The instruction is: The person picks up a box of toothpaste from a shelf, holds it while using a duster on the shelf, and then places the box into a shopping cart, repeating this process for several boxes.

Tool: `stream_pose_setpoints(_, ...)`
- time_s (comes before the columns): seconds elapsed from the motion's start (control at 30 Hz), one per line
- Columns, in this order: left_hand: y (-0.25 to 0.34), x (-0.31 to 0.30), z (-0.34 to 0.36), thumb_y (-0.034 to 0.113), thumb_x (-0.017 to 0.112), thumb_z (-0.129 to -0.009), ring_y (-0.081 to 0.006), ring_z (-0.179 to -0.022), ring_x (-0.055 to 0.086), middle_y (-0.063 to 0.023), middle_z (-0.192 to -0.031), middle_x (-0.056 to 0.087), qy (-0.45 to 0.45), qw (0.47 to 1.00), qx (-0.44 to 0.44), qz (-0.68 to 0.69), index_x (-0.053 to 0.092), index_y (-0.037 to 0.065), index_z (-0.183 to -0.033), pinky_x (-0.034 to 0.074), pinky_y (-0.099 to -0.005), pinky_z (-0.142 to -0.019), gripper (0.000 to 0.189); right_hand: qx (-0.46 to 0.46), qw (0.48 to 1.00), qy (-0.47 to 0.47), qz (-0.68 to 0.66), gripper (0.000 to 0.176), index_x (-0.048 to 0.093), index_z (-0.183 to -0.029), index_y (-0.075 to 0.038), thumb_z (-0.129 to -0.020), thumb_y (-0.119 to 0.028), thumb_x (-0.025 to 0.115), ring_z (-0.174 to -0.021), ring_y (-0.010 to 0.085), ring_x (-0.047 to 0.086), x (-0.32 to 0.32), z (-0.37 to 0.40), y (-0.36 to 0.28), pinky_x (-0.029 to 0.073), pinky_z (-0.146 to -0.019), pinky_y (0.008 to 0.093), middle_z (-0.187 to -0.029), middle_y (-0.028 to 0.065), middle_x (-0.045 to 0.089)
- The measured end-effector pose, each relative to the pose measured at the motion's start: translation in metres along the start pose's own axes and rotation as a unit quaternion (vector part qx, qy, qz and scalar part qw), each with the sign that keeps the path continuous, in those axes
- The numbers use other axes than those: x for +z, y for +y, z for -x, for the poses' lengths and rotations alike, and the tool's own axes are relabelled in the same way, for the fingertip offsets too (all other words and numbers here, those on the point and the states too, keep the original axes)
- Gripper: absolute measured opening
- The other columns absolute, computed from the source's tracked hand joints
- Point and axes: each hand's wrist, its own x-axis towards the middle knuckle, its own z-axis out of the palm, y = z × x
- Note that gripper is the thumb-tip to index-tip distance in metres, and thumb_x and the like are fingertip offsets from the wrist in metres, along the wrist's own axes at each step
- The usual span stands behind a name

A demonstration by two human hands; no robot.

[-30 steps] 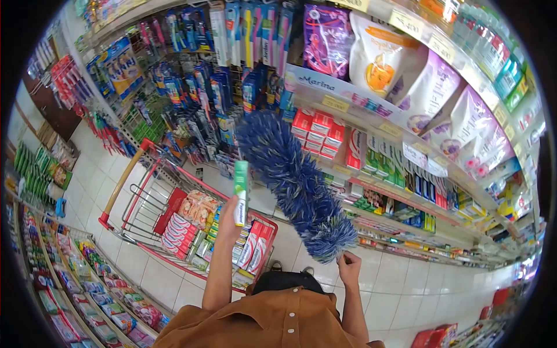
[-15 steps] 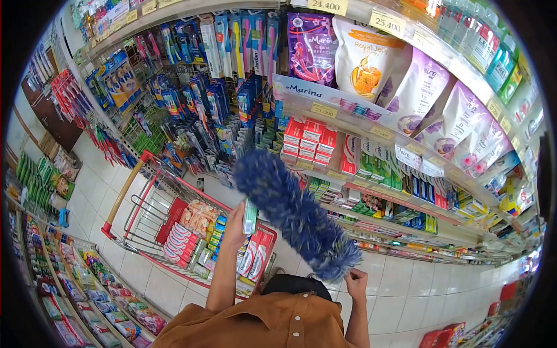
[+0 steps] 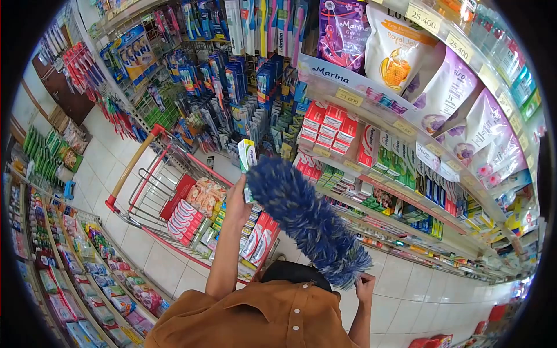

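Observation:
My left hand (image 3: 236,203) is closed around a slim toothpaste box (image 3: 248,153), white and green with a yellow end, standing nearly upright. A fluffy blue feather-style duster (image 3: 310,217) slants across the middle, covering part of the box's side. At its lower end my right hand (image 3: 365,287) is closed with fingers pinched on the duster; the handle itself is hidden. Below my left hand stands a shopping cart (image 3: 152,225) holding red-and-white toothpaste boxes (image 3: 259,238), green boxes and other packets.
Toothpaste boxes (image 3: 329,124) line the shelf ahead, under large pouches (image 3: 394,49). Hanging toothbrushes (image 3: 264,26) fill the rack at upper middle. Another stocked shelf (image 3: 87,272) runs along the left, beside the tiled floor (image 3: 400,301).
My left hand has moved up, and the toothpaste box now stands taller beside the duster's tip. The duster has shifted slightly right and down. The shelf sits farther right in view.

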Motion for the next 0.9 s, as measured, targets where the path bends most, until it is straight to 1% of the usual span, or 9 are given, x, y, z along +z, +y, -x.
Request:
stream_pose_setpoints(0.17,-0.013,-0.025,0.012,0.012,0.053,-0.091,-0.0095,-0.091,0.057,-0.0044,-0.108,0.061,-0.07,0.989,0.023,-0.125,0.052,-0.003,-0.12,0.045,-0.0248,-0.08,0.033,-0.044,0.993,0.028,0.109,0.027,0.049,-0.06,0.003,-0.074,-0.014,0.064,-0.054,0.0063,0.032,0.032,-0.015,-0.027,0.026,-0.046,0.0265,-0.053,-0.0015,0.039)
stream_pose_setpoints(0.27,-0.016,-0.038,0.021,0.007,0.057,-0.088,-0.0107,-0.093,0.056,-0.0046,-0.108,0.06,-0.113,0.963,0.024,-0.243,0.051,-0.001,-0.124,0.045,-0.0245,-0.082,0.038,-0.071,0.989,0.051,0.118,0.026,0.051,-0.065,0.005,-0.075,-0.015,0.065,-0.055,0.0076,0.036,0.064,-0.024,-0.076,0.031,-0.048,0.0261,-0.053,0.0009,0.042)
stream_pose_setpoints(0.33,-0.015,-0.043,0.023,0.004,0.062,-0.084,-0.0116,-0.095,0.056,-0.005,-0.106,0.06,-0.101,0.943,0.079,-0.309,0.05,-0.001,-0.125,0.044,-0.0253,-0.085,0.043,-0.04,0.994,0.067,0.077,0.025,0.054,-0.067,0.006,-0.074,-0.014,0.066,-0.056,0.0074,0.037,0.076,-0.029,-0.096,0.033,-0.049,0.0259,-0.054,0.0018,0.044)
stream_pose_setpoints(0.43,-0.008,-0.053,0.024,0.004,0.066,-0.08,-0.0122,-0.097,0.055,-0.0065,-0.107,0.059,-0.076,0.904,0.139,-0.396,0.051,-0.001,-0.124,0.043,-0.0254,-0.087,0.046,-0.069,0.992,0.076,0.078,0.025,0.056,-0.068,0.006,-0.072,-0.014,0.069,-0.055,0.0069,0.038,0.072,-0.033,-0.089,0.034,-0.048,0.0258,-0.054,0.0016,0.044)
stream_pose_setpoints(0.53,0.003,-0.057,0.024,-0.002,0.063,-0.079,-0.0156,-0.11,0.052,-0.0073,-0.118,0.056,-0.067,0.855,0.196,-0.475,0.05,0.001,-0.124,0.042,-0.0306,-0.094,0.047,-0.093,0.986,0.076,0.118,0.025,0.057,-0.069,0.007,-0.07,-0.014,0.072,-0.053,0.0066,0.038,0.06,-0.03,-0.093,0.035,-0.048,0.0255,-0.054,0.0016,0.045)
stream_pose_setpoints(0.57,0.004,-0.053,0.026,0.003,0.067,-0.078,-0.0127,-0.094,0.052,-0.0077,-0.106,0.056,-0.049,0.863,0.218,-0.454,0.053,0.0,-0.121,0.041,-0.0231,-0.086,0.045,-0.091,0.988,0.058,0.115,0.026,0.058,-0.069,0.006,-0.068,-0.015,0.073,-0.051,0.0068,0.04,0.055,-0.03,-0.092,0.036,-0.048,0.0249,-0.052,0.0027,0.047)
stream_pose_setpoints(0.7,0.009,-0.066,0.029,0.005,0.067,-0.079,-0.0124,-0.091,0.053,-0.0076,-0.103,0.055,-0.06,0.865,0.177,-0.465,0.052,-0.001,-0.119,0.045,-0.0259,-0.08,0.043,-0.065,0.979,0.084,0.172,0.03,0.062,-0.075,0.007,-0.069,-0.02,0.074,-0.051,0.0082,0.042,0.056,-0.036,-0.091,0.038,-0.048,0.0262,-0.052,0.0047,0.05)
stream_pose_setpoints(0.8,0.0,-0.07,0.028,0.008,0.068,-0.08,-0.0147,-0.088,0.057,-0.0099,-0.103,0.055,-0.06,0.927,0.144,-0.343,0.049,-0.001,-0.121,0.048,-0.0275,-0.076,0.046,-0.047,0.965,0.118,0.228,0.031,0.063,-0.078,0.007,-0.072,-0.022,0.073,-0.051,0.0086,0.043,0.065,-0.037,-0.107,0.038,-0.049,0.0268,-0.053,0.0048,0.051)
stream_pose_setpoints(0.9,0.003,-0.062,0.023,0.014,0.071,-0.078,-0.0175,-0.083,0.06,-0.0127,-0.103,0.056,0.052,0.975,0.075,-0.203,0.04,-0.002,-0.122,0.053,-0.0291,-0.067,0.055,-0.01,0.979,0.077,0.186,0.026,0.062,-0.073,0.007,-0.076,-0.018,0.069,-0.052,0.008,0.044,0.054,-0.037,-0.073,0.038,-0.05,0.026,-0.055,0.0031,0.052)
